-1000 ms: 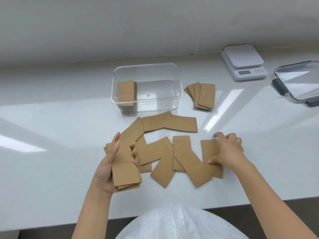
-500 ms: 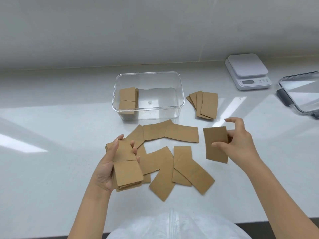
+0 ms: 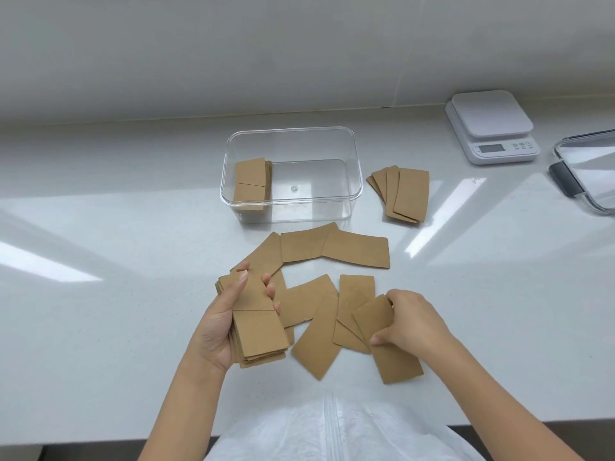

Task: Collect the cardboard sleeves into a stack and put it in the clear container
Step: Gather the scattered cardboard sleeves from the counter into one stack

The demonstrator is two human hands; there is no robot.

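Observation:
My left hand (image 3: 219, 327) holds a stack of brown cardboard sleeves (image 3: 258, 331) just above the counter. Several loose sleeves (image 3: 316, 334) lie overlapping between my hands, with more farther back (image 3: 352, 249). My right hand (image 3: 411, 322) pinches a tilted sleeve (image 3: 392, 357) at the right end of the pile, low against the other sleeves. The clear container (image 3: 293, 133) stands behind the pile with a stack of sleeves (image 3: 249, 184) upright at its left end. A fanned group of sleeves (image 3: 404, 194) lies to the container's right.
A white kitchen scale (image 3: 491, 128) sits at the back right. A clear lid with dark clips (image 3: 585, 174) lies at the far right edge. The wall runs close behind the container. The counter's front edge is near my body.
My right hand lifted a sleeve from the pile's right side, then came down and left to the pile's right end. My left hand kept hold of its stack.

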